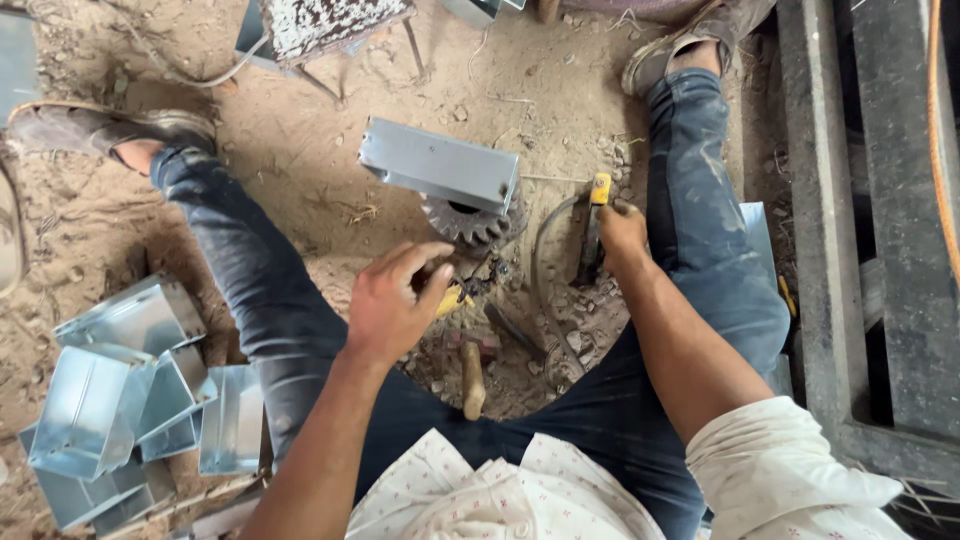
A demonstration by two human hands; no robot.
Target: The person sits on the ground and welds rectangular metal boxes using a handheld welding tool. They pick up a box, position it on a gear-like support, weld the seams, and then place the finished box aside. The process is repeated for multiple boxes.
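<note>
Gear wheel (463, 222): upper half hidden under the metal box (440, 165), only lower teeth show. Below the gear wheel, left hand (392, 300) covers most of a yellow-handled tool (455, 298) (kind can't be told). Right of the gear wheel, right hand (620, 232) hides the grip of a yellow-tipped tool (596, 215). Box stack (120, 400) far left of it, partly cut by frame edge.

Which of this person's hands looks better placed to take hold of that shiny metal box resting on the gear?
Probably the left hand: it sits just below the metal box and gear, fingers loosely curled. The right hand is gripping a yellow-tipped tool.
</note>
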